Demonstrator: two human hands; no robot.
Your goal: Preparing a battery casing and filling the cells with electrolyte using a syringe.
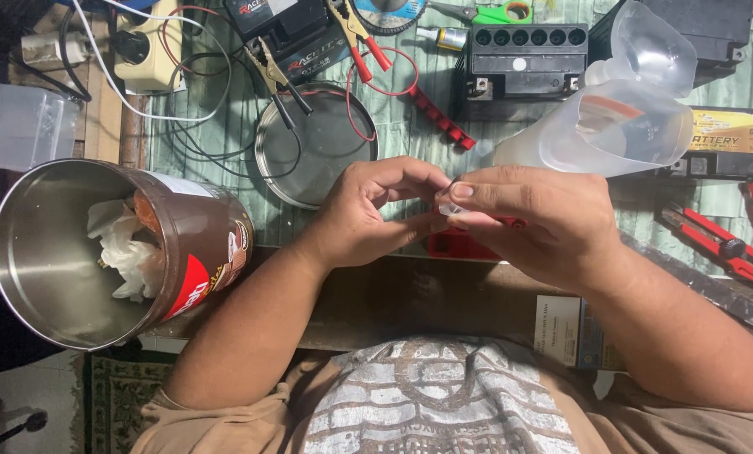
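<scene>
Both hands meet near the bench's front edge: the right hand (553, 220) pinches a small clear piece (450, 208), possibly a cap or tube end, while the left hand (375, 212) curls against it, fingertips touching it. The work appears mid-course: the far black battery (521, 57) shows its row of filler holes uncovered. At right lie clear plastic jugs (620, 126), seemingly holding some clear liquid. The tilted metal can (99, 252) at left holds crumpled tissue; the round tin lid (316, 145) holds nothing.
</scene>
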